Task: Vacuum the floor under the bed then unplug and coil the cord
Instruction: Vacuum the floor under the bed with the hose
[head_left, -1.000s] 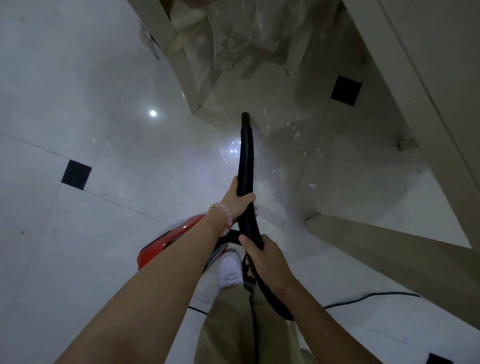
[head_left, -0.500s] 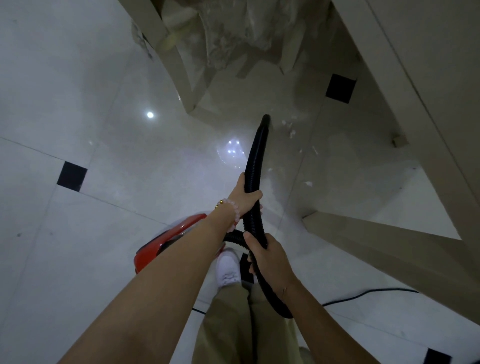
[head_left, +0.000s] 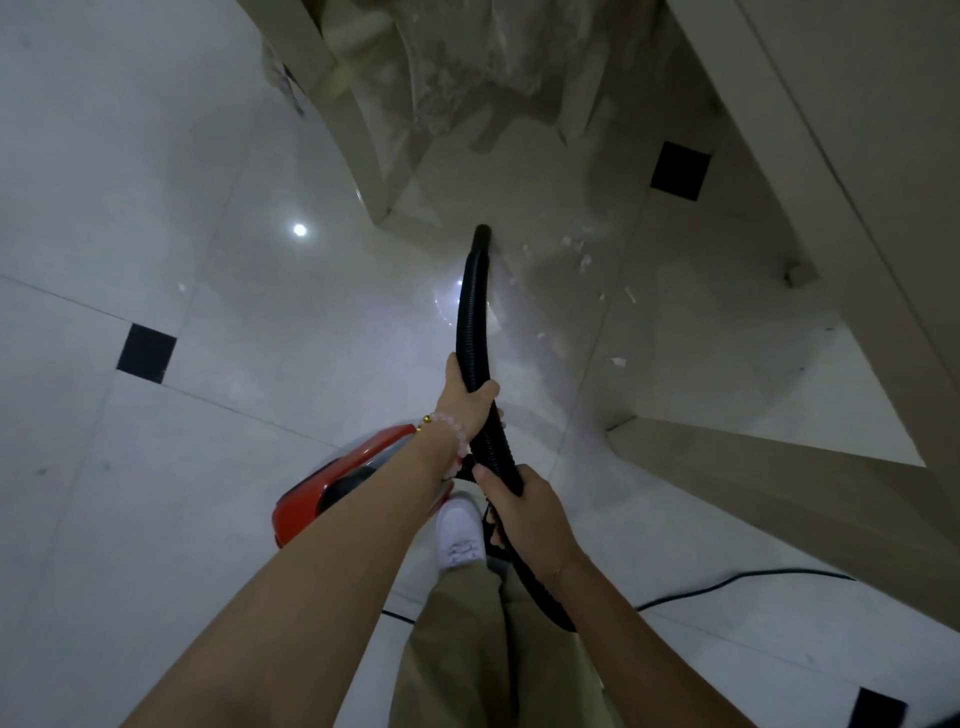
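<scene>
A black ribbed vacuum hose (head_left: 471, 312) runs from my lap forward to the floor, its open end near the foot of a beige bed-frame leg (head_left: 358, 156). My left hand (head_left: 465, 397), with a bead bracelet on the wrist, grips the hose partway along. My right hand (head_left: 524, 506) grips it lower down, closer to my body. The red vacuum body (head_left: 332, 483) sits on the floor behind my left forearm, partly hidden. A thin black cord (head_left: 737, 579) trails right across the tiles. Small white scraps of debris (head_left: 584, 260) lie to the right of the hose end.
Pale beige frame beams (head_left: 753, 467) cross on the right and rise at the upper right. A plastic-wrapped bundle (head_left: 467, 57) hangs under the frame at the top. White glossy tiles with black inset squares (head_left: 147, 353) cover the floor. My white shoe (head_left: 460, 532) stands by the vacuum.
The hose end swung right half a second ago and has come back left, toward the frame leg. Both hands keep their grip on the hose.
</scene>
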